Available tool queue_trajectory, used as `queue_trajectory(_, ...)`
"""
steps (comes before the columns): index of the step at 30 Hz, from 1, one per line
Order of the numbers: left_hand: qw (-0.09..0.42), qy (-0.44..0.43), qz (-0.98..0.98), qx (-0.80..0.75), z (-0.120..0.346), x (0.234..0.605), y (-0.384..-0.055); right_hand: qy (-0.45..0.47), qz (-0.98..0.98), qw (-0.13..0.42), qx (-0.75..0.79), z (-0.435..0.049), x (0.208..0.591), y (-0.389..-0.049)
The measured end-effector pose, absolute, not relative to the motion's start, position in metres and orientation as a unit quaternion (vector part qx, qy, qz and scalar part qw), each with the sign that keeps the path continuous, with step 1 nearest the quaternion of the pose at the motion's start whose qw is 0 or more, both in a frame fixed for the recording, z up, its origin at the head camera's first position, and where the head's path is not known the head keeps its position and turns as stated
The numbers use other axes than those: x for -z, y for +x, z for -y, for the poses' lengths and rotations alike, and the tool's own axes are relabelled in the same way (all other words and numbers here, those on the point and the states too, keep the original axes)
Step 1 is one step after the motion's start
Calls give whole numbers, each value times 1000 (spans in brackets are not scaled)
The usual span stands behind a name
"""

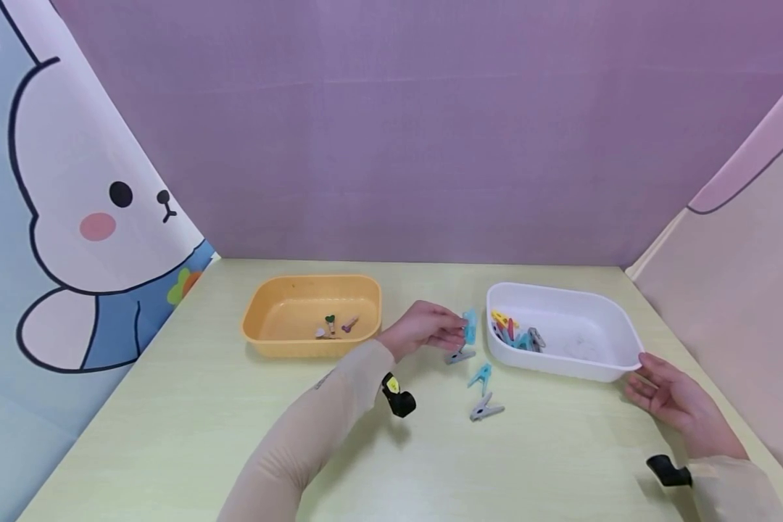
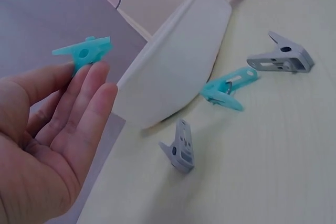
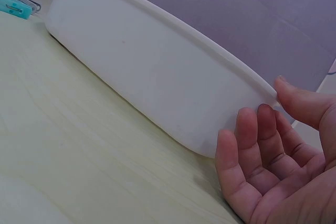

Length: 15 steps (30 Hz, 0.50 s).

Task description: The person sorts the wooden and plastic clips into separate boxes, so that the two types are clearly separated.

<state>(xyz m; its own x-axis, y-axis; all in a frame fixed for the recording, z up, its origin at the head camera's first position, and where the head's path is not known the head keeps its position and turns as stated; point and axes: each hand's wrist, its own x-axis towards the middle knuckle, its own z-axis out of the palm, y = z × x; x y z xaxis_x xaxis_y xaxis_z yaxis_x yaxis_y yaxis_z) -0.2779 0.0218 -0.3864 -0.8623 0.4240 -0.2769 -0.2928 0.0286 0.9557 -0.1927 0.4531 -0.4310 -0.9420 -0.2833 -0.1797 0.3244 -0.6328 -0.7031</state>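
My left hand (image 1: 427, 330) pinches a teal clothespin (image 2: 86, 51) between thumb and fingertips, raised near the left end of a white basin (image 1: 600, 370). Below it on the table lie a grey clothespin (image 2: 181, 148), another teal clothespin (image 1: 481, 376) and a second grey clothespin (image 1: 486, 409). At the basin's near right corner, my right hand (image 1: 672, 395) holds the rim, its thumb (image 3: 302, 100) on top and curled fingers against the outer wall. Inside the basin, several clothespins (image 1: 522, 339) in yellow, red, teal and grey are gathered at the left end.
An orange basin (image 1: 309, 349) stands left of the white one, behind my left forearm, with a few small decorated pegs (image 1: 331, 324) inside. A purple backdrop (image 1: 391, 145) rises at the table's back edge, and printed cloth panels (image 1: 91, 290) flank both sides.
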Motion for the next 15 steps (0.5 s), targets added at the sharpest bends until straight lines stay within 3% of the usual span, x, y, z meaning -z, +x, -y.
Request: queue_trajectory(15,261,62,-666,-697,-40,372,-286,21,-395,172,902,-454,431,-194)
